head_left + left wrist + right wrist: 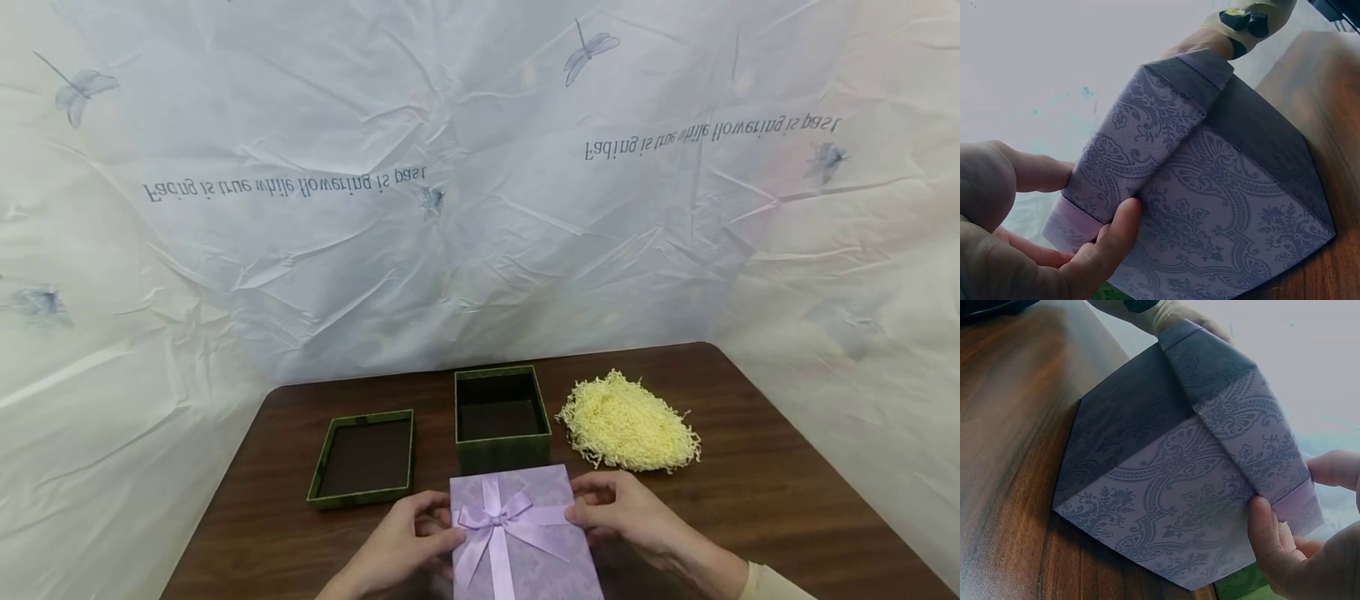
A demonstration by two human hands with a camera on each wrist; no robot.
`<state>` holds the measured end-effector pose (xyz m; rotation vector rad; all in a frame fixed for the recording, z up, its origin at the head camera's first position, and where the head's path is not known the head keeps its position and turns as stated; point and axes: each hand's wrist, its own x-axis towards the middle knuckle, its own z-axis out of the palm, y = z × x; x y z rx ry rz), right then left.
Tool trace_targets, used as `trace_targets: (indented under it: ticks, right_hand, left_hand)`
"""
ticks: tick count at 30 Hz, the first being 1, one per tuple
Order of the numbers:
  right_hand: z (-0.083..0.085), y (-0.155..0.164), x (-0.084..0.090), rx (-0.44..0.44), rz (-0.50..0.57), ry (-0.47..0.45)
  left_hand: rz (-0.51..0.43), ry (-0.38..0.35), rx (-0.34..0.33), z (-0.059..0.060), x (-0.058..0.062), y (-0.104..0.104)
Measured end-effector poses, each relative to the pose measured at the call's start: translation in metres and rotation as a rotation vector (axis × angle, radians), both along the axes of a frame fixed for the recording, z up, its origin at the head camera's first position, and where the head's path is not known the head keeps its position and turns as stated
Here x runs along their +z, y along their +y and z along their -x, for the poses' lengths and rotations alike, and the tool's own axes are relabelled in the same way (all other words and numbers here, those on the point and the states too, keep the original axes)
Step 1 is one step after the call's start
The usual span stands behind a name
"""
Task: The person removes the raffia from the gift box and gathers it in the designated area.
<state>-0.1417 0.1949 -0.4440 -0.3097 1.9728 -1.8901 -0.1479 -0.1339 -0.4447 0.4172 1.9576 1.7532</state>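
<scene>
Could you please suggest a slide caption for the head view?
Both hands, left hand and right hand, grip a lilac gift box before an open green box, its lid and yellow paper shred.

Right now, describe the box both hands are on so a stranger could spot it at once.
Start at the dark wooden table and go to its near edge, in front of the open green box. There the left hand and right hand grip the sides of a lilac gift box. It alone is closed, paisley-patterned and tied with a satin ribbon bow.
</scene>
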Motion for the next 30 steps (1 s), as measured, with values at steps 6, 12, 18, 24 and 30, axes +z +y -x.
trace_targets:
  ticks: [6,12,18,24,30]
  right_hand:
    - [0.000,0.000,0.004,-0.008,-0.004,0.008]
    - [-0.002,0.000,0.011,-0.024,-0.021,0.035]
    - [-0.001,-0.003,0.023,-0.052,-0.078,0.088]
    - [0.004,-0.006,0.036,-0.063,-0.123,0.159]
    - [0.009,-0.008,0.049,-0.082,-0.113,0.188]
  left_hand:
    - [-0.021,0.012,-0.006,0.000,0.004,-0.001]
    - [0.022,0.084,0.001,0.001,0.011,-0.002]
    - [0.111,0.200,0.032,0.002,0.022,-0.004]
    - [0.103,0.232,0.078,0.007,0.034,-0.007]
    - [0.098,0.258,0.106,0.012,0.042,-0.009]
